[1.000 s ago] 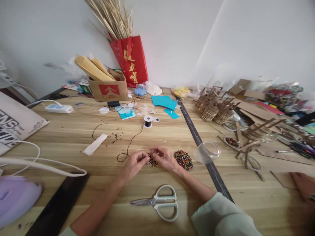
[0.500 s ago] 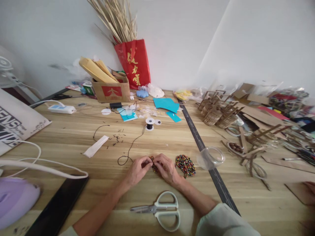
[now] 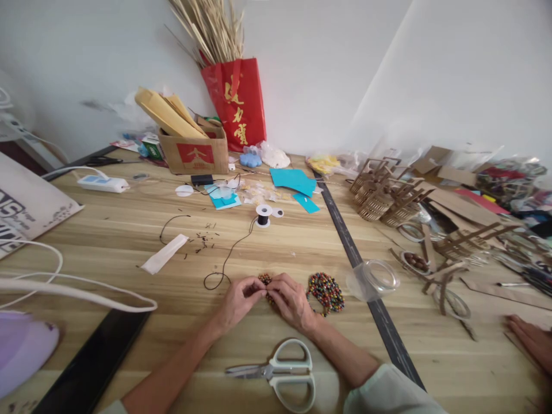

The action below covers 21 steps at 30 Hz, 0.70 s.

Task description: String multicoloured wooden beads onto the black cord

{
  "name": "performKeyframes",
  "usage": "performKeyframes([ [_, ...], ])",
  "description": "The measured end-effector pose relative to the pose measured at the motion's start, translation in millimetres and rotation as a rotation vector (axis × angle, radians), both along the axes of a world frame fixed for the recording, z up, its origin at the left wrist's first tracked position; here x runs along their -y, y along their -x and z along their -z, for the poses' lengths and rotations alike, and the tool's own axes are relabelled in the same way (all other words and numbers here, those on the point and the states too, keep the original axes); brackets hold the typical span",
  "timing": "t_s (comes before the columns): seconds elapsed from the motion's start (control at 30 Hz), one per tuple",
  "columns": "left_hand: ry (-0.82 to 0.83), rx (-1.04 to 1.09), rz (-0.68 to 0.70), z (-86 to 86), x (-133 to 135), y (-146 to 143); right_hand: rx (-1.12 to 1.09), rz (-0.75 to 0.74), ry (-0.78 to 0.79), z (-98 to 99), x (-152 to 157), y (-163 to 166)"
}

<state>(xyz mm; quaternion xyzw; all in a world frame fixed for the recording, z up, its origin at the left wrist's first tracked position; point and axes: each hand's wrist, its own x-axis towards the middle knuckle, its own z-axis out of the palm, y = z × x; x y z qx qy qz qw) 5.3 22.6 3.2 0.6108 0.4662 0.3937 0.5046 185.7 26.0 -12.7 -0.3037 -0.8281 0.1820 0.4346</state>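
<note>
My left hand (image 3: 242,300) and my right hand (image 3: 293,300) meet at the fingertips, both pinching at a strand of small multicoloured beads (image 3: 264,279). Most of that strand is hidden by my fingers. A thin black cord (image 3: 233,249) runs from a white spool (image 3: 263,217) and loops on the table close to my left hand. Just right of my right hand lies a coiled heap of multicoloured bead strings (image 3: 326,294). Nearer to me, between my forearms, rest scissors (image 3: 276,369) with pale green handles, blades pointing left.
A clear plastic container (image 3: 374,280) and woven baskets (image 3: 379,192) stand to the right. Black cord scraps (image 3: 203,241) and a white paper strip (image 3: 164,254) lie left. A cardboard box (image 3: 196,154) and red bag (image 3: 241,106) stand behind. Another person's hand (image 3: 530,339) shows at right.
The view has shifted slightly. My hands remain together at the beads, with small changes in the fingers. The other person's hand at the right edge shows more fully.
</note>
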Motion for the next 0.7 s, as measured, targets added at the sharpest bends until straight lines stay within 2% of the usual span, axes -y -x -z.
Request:
performKeyframes([
  [0.3,0.080,0.116,0.020,5.1,-1.9,1.1,0.008,-0.004,0.039,0.6,0.6,-0.7],
  [0.47,0.071,0.108,0.042,5.6,-3.2,2.8,-0.036,-0.030,0.066,0.0,1.3,-2.8],
  [0.7,0.060,0.083,0.050,8.4,-5.4,4.9,-0.128,0.125,0.210,-2.0,0.7,-4.5],
])
